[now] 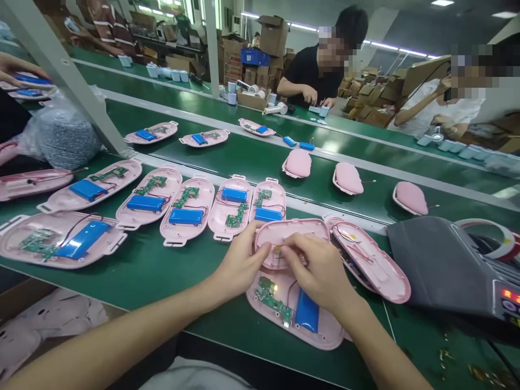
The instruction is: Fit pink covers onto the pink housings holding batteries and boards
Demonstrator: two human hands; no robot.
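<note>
My left hand (247, 253) grips the left edge of a small pink shell (294, 230), its thumb on the inner face. My right hand (314, 262) has its fingers pinched together over the middle of that shell, by a small yellowish part and thin wires; what the fingertips hold is too small to name. Just below lies a larger pink shell (325, 336) with a green circuit board (268, 295), a lit yellow spot on it, and a blue battery (307, 311). To the right, a pink cover (377, 262) with red wires leans over another shell.
Several pink shells (189, 200) with boards and blue batteries line the green table (162, 281) at left. A dark machine (447, 271) with a red display stands right. Closed pink units (348, 177) sit beyond a metal strip. People work across the table; another person's hand (20, 67) is far left.
</note>
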